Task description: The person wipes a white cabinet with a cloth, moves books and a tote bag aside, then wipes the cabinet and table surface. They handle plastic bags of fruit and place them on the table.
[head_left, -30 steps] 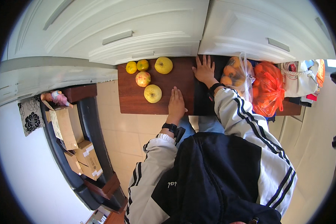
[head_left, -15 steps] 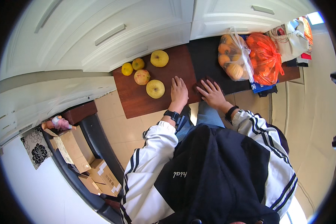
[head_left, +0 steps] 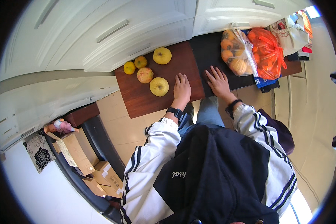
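My left hand [head_left: 182,90] lies flat, palm down, on the reddish-brown wooden surface [head_left: 138,102], its fingers pointing away from me. It holds nothing. Just left of it sits a round yellow pear [head_left: 159,86], not touched by the hand. Beyond that are a red-and-yellow apple [head_left: 145,75], a second yellow pear [head_left: 162,55] and two small yellow-orange citrus fruits, one at the far edge [head_left: 140,61] and one further left [head_left: 129,67]. My right hand [head_left: 219,83] rests palm down with fingers spread on the black surface [head_left: 207,52], also holding nothing.
Right of my right hand stand a clear plastic bag of orange fruit [head_left: 237,54], a red plastic bag [head_left: 265,54] and a white cloth bag [head_left: 289,35]. White drawers [head_left: 138,33] border the far side. Cardboard boxes [head_left: 106,179] and a doll [head_left: 63,126] lie on a black bench at left.
My right hand has shifted a little forward and right, from the brown-black border onto the black surface. My left hand stays nearly in place. The fruit has not moved.
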Demonstrator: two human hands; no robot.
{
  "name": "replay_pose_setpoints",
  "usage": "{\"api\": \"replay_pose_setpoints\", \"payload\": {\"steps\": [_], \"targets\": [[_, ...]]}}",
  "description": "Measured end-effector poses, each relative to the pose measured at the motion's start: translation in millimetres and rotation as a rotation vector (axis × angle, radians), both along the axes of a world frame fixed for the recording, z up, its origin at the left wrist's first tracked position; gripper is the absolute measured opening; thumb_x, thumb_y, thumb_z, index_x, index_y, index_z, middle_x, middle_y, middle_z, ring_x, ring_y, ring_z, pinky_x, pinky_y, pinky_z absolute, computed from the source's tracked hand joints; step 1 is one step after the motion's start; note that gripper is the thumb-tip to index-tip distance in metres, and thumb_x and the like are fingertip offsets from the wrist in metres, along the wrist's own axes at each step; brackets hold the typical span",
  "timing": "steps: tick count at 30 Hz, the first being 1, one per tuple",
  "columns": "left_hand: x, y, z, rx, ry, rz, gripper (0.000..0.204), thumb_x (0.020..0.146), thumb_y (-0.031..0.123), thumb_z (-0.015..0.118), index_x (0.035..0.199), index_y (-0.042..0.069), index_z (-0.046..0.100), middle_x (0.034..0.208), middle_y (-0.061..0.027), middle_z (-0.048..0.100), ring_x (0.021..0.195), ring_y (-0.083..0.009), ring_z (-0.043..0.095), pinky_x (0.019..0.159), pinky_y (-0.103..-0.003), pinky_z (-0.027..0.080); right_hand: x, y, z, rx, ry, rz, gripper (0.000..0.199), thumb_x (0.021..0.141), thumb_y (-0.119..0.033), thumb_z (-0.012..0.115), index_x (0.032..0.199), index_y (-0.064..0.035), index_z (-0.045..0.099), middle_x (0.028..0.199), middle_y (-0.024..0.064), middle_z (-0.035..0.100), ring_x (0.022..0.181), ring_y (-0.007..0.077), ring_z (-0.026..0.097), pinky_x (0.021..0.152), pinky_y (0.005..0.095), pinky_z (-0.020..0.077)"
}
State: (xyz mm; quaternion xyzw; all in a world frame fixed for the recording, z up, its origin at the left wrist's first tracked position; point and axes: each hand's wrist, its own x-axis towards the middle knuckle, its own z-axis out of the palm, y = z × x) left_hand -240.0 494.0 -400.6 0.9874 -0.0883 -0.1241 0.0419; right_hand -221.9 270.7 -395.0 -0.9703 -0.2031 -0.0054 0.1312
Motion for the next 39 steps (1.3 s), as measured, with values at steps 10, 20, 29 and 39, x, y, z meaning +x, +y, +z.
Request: {"api": "replay_pose_setpoints", "payload": {"steps": [10,20,29,39], "targets": [[3.3,6.9,25.4,-0.074,0.106,-0.034,0.101,0.06,0.019,0.088,0.143,-0.004,0.035,0.149,-0.0246,0.034,0.136,-0.0395,0.037,0.109,-0.04,0.04,-21.5,41.7,-0.7,0.088,0.007,0.15,0.053,0.088,-0.029,0.061,0.14,-0.0255,0.05,0.15,0.0052,0.042,0.137,0.0268,0.04,0.11,0.0469,0.0315],[3.4,8.5,26.2,-0.068,0.12,-0.051,0.102,0.06,0.022,0.088,0.143,-0.004,0.034,0.149,-0.0247,0.033,0.137,-0.039,0.036,0.108,-0.04,0.042,-62.6,-93.5,-24.9,-0.004,-0.054,-0.367,0.058,0.085,-0.018,0.065,0.14,-0.0245,0.049,0.151,0.0024,0.041,0.134,0.0269,0.042,0.105,0.0453,0.0341],[2.9,8.2,20.9,-0.066,0.079,-0.051,0.102,0.059,0.021,0.089,0.142,-0.004,0.036,0.148,-0.0247,0.035,0.135,-0.0393,0.038,0.109,-0.04,0.041,-76.3,-11.2,-48.7,0.224,-0.221,-0.496,0.049,0.083,-0.011,0.064,0.131,-0.0135,0.056,0.138,0.0155,0.048,0.124,0.0383,0.042,0.103,0.049,0.0337],[12.3,15.4,35.7,-0.095,0.22,-0.093,0.087,0.069,0.019,0.084,0.14,-0.004,0.039,0.149,-0.0234,0.035,0.134,-0.0388,0.039,0.11,-0.043,0.037,-107.1,7.0,-20.8,0.176,-0.081,-0.163,0.052,0.084,-0.013,0.058,0.135,-0.0074,0.051,0.145,0.0157,0.044,0.13,0.0335,0.041,0.11,0.0409,0.035]]}}
